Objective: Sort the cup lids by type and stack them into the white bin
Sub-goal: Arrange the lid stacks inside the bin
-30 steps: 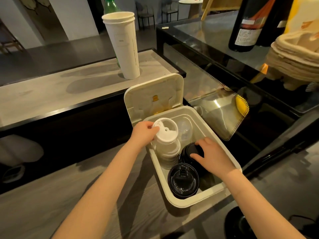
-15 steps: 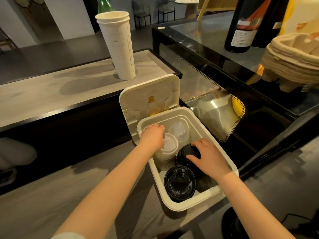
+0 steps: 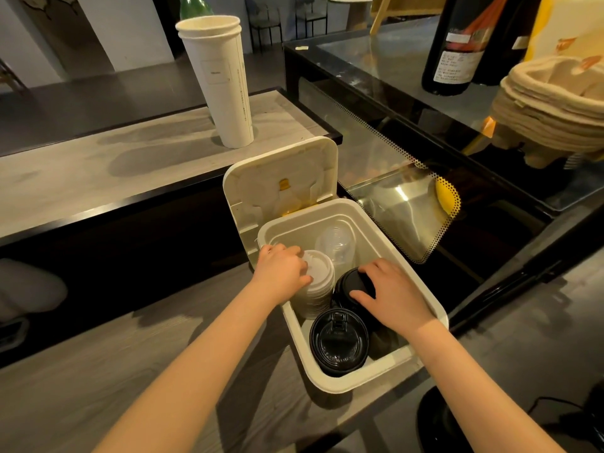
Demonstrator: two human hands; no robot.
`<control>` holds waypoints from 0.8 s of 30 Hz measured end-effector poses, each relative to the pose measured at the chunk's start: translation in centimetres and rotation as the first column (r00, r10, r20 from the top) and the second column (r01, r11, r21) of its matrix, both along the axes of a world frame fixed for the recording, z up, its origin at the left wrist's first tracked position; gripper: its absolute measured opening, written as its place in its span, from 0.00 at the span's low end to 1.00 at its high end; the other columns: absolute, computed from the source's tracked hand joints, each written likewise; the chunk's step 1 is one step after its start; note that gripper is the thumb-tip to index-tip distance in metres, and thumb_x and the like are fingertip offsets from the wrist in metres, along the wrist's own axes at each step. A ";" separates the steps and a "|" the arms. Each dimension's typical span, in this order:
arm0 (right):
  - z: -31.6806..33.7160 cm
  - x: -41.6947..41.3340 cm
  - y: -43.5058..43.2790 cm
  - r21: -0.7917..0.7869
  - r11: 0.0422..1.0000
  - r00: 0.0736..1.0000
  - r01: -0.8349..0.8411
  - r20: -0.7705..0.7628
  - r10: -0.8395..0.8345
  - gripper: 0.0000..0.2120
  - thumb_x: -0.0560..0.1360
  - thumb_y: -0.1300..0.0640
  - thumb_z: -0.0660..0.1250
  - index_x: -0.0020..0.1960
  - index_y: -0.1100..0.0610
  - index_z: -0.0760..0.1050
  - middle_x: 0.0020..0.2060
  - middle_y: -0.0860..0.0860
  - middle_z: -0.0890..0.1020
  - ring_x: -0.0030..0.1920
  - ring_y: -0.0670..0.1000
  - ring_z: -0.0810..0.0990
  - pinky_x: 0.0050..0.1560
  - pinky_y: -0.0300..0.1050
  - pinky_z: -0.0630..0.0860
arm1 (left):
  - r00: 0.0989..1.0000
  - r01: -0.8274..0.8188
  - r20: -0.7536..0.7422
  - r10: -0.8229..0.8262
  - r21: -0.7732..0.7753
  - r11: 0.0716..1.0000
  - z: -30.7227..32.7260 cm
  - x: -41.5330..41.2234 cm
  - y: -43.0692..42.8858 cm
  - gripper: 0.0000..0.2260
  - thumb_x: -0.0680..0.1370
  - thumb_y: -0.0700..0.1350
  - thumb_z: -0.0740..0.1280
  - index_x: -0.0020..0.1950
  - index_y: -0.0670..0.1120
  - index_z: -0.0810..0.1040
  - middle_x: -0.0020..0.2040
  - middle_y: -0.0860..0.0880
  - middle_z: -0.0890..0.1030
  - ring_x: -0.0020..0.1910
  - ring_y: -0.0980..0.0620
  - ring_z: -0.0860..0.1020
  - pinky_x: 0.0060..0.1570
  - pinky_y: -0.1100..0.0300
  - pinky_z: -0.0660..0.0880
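The white bin stands open on the wooden counter, its hinged lid tipped back. Inside, a stack of white cup lids fills the left side, and clear dome lids sit at the back. One stack of black lids stands at the right, and a second black stack is at the front. My left hand lies over the top white lid with its fingers curled on it. My right hand grips the top of the right black stack.
A tall stack of white paper cups stands on the raised ledge behind the bin. To the right is a glass display case, with dark bottles and stacked pulp cup carriers on top.
My left hand has brought a white lid down from above the bin onto the white stack. My right hand has stayed on the black stack.
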State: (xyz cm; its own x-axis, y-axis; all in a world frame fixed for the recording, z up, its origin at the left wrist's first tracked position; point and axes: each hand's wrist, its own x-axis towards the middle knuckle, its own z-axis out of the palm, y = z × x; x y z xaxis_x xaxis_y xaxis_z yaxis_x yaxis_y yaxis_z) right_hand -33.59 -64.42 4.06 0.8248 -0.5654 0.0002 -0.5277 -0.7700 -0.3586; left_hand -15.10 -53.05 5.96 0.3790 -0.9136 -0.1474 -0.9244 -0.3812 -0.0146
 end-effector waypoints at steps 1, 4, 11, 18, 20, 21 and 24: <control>0.1 0.0 0.1 -0.005 1.000 1.000 -0.006 -0.006 0.006 0.24 0.76 0.43 0.62 0.68 0.53 0.68 0.61 0.50 0.72 0.62 0.51 0.70 0.63 0.43 0.68 | 1.000 -0.009 -0.013 0.009 -0.007 1.000 0.1 0.0 0.0 0.15 0.77 0.57 0.60 0.56 0.52 0.80 0.65 0.52 0.72 0.62 0.47 0.69 0.62 0.50 0.59; 0.4 0.0 0.1 -0.001 1.000 1.000 -0.012 -0.022 0.012 0.23 0.77 0.43 0.62 0.67 0.54 0.68 0.62 0.50 0.72 0.63 0.51 0.69 0.63 0.44 0.68 | 0.999 -0.032 -0.027 0.031 -0.051 0.998 0.0 -0.2 0.0 0.16 0.76 0.58 0.62 0.59 0.52 0.78 0.64 0.51 0.73 0.63 0.48 0.68 0.64 0.50 0.59; 0.9 -0.2 0.1 0.030 1.000 1.000 0.001 0.004 -0.002 0.22 0.77 0.46 0.62 0.68 0.55 0.67 0.62 0.50 0.72 0.63 0.50 0.69 0.62 0.41 0.66 | 0.995 0.036 -0.090 -0.032 0.042 0.998 0.3 -1.1 -0.3 0.18 0.79 0.55 0.60 0.67 0.53 0.72 0.71 0.49 0.64 0.70 0.47 0.61 0.71 0.43 0.53; 2.9 0.5 0.4 0.046 0.999 0.995 0.021 0.095 -0.026 0.22 0.77 0.48 0.63 0.69 0.54 0.67 0.65 0.49 0.71 0.66 0.50 0.68 0.61 0.40 0.66 | 0.998 0.041 -0.046 -0.037 0.084 0.996 1.4 -0.9 -1.5 0.22 0.77 0.56 0.63 0.68 0.50 0.70 0.65 0.48 0.72 0.64 0.46 0.70 0.65 0.46 0.64; 3.8 1.4 0.6 0.037 0.999 0.990 -0.009 0.140 0.004 0.21 0.77 0.49 0.64 0.68 0.54 0.68 0.65 0.48 0.71 0.66 0.50 0.68 0.62 0.41 0.66 | 0.993 -0.015 -0.115 0.007 -0.062 0.998 1.6 -0.6 -0.4 0.23 0.77 0.56 0.62 0.69 0.49 0.69 0.67 0.50 0.72 0.67 0.47 0.68 0.65 0.48 0.65; 4.2 2.1 0.8 0.030 0.999 0.987 -0.030 0.157 0.025 0.21 0.77 0.50 0.64 0.68 0.54 0.68 0.65 0.48 0.72 0.66 0.50 0.69 0.63 0.42 0.66 | 0.988 -0.064 -0.151 0.042 -0.144 0.987 1.9 -0.4 0.6 0.23 0.77 0.56 0.62 0.71 0.49 0.68 0.69 0.50 0.70 0.69 0.48 0.66 0.67 0.49 0.64; 5.5 4.5 2.1 0.023 0.996 0.980 -0.083 0.183 0.077 0.21 0.76 0.50 0.65 0.67 0.54 0.69 0.65 0.48 0.72 0.67 0.51 0.67 0.65 0.47 0.66 | 0.967 -0.221 -0.201 0.158 -0.349 0.911 3.5 0.6 4.7 0.23 0.78 0.54 0.61 0.72 0.49 0.66 0.72 0.50 0.68 0.71 0.51 0.63 0.69 0.52 0.60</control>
